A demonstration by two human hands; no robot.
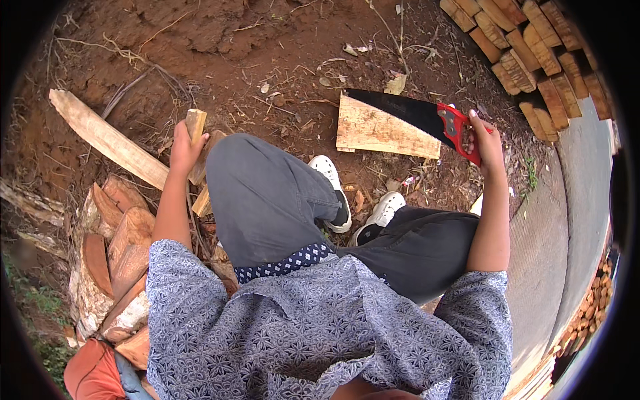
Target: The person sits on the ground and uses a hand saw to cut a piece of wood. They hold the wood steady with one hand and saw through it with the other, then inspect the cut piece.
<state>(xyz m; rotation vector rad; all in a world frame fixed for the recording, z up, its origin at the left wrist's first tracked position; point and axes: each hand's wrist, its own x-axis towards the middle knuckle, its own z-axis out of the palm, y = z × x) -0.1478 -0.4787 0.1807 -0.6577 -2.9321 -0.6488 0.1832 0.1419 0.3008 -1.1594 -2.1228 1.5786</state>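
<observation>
My right hand (487, 143) is wrapped round the red handle of a handsaw (407, 109), out to the right. Its black blade points left and lies across the top of a pale, rough-faced board (373, 130) on the ground, teeth edge toward me. On the left, beyond my bent knee, my left hand (185, 148) is closed on a short wooden block (196, 121), held with one end up. Other wood pieces (203, 202) lie below that hand, partly hidden by my leg. A long curved plank (110, 139) stretches away to its left.
Split logs (127, 233) are heaped by my left arm, with an orange and blue cloth-like item (97, 373) below. Stacked timber (527, 53) stands at the far right, beside a concrete strip (553, 220). My shoes (385, 210) rest on brown soil with twigs and leaves.
</observation>
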